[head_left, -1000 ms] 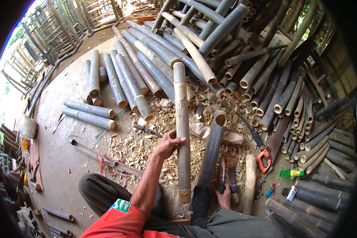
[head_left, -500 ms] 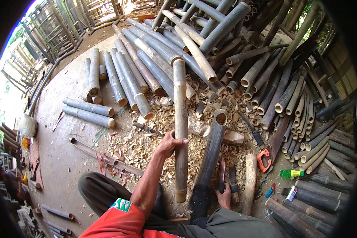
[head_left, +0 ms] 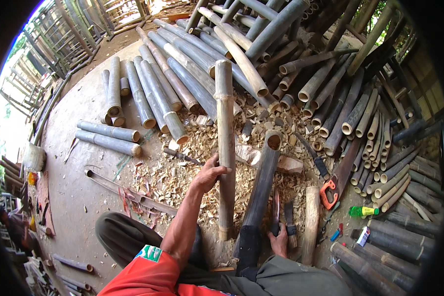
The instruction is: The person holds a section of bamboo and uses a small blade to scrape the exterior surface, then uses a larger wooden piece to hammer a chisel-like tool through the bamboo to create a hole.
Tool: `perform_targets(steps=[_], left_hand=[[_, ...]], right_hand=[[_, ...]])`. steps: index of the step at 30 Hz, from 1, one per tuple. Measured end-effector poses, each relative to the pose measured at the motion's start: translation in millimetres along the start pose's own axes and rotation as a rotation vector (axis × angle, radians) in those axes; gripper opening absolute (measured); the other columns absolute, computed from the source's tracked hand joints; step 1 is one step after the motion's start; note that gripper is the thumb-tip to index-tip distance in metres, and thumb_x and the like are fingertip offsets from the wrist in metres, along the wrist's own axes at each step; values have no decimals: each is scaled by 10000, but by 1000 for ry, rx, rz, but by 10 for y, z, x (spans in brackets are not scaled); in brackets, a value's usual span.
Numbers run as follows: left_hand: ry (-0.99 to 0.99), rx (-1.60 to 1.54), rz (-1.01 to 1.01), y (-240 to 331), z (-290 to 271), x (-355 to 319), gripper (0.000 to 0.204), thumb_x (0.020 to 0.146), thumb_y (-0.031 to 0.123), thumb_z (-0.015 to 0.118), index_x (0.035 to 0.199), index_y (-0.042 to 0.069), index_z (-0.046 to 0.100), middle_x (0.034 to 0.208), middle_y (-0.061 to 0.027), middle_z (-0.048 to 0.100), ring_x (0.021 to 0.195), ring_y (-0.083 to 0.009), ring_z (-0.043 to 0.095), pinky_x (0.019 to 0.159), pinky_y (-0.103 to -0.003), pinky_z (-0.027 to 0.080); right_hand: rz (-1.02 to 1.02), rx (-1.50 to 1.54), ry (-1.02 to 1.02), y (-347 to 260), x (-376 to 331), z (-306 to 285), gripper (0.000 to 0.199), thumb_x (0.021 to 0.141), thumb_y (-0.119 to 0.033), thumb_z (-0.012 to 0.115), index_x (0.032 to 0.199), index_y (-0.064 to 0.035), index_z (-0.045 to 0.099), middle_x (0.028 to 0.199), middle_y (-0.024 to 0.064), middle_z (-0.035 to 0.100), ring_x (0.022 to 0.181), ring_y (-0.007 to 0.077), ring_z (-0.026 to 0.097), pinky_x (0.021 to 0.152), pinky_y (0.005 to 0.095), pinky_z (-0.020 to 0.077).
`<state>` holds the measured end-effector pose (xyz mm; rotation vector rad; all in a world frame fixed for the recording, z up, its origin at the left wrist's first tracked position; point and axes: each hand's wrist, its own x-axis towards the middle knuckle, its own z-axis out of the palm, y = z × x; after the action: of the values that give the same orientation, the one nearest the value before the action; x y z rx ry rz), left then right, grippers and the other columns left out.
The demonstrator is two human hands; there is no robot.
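- Little has been shifted since the earlier frames: the pale bamboo pole (head_left: 225, 148) is still kept upright, its lower end slightly nearer the knees.
- The left hand (head_left: 209, 175) is clenched around the pole at mid-length, fingers wrapped from its left side.
- The right hand (head_left: 280, 241) is closed on the handle of a knife (head_left: 276, 211), blade pointing up beyond the fingers.
- A dark bamboo post (head_left: 261, 187) is seen between both hands, amid wood shavings (head_left: 172, 177).
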<state>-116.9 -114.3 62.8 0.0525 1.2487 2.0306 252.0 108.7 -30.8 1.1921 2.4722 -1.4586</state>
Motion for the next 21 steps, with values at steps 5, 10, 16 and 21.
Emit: perform_targets(steps=[5,10,16,21], left_hand=[[45,138,22,14,-4,-36,1014,705,99,920,1538,-60,364,1327,-214,607,1183,-308,628,1045,-456,527],[84,180,57,-30,-9,17,806,714,131,946,1397,19,532,1152,-109,670,1039,-234,670,933,-424,576],[210,121,-92,-9,70,-40,673,743,119,929,1294,34,551,1013,-102,677,898,-225,699,811,-415,625],[250,88,-61,43,-31,-117,658,804,103,869,1354,40,514,997,-103,683,873,-219,692,765,-410,609]], right_hand=[[-63,-76,42,-315,-60,-25,543,824,-78,771,1308,20,546,1084,215,660,1009,340,650,908,421,500],[-41,-53,34,-174,-13,-37,568,827,-121,787,1321,10,540,1106,232,664,1013,373,649,896,436,500],[-21,-51,19,-105,-8,-32,582,841,-155,788,1345,-8,537,1173,263,671,1108,426,653,942,469,502],[85,-286,-7,-575,-112,-103,580,873,-219,775,1352,-5,530,1192,259,652,1118,405,635,939,463,496]])
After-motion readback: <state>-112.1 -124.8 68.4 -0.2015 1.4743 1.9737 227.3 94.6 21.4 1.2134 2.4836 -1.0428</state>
